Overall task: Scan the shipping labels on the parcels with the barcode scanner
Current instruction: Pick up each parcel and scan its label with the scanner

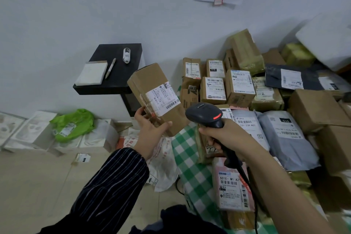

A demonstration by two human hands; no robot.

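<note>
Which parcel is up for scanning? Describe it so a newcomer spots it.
Find the black stand against the wall. In front of its right edge, the left hand holds a long brown cardboard box. Only it is held clear of the pile, beside the scanner.

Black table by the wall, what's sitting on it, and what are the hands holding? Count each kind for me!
White pad: 1
Pen: 1
Small white bottle: 1
Cardboard box, in the left hand: 1
Barcode scanner, in the right hand: 1
Total: 5
</note>
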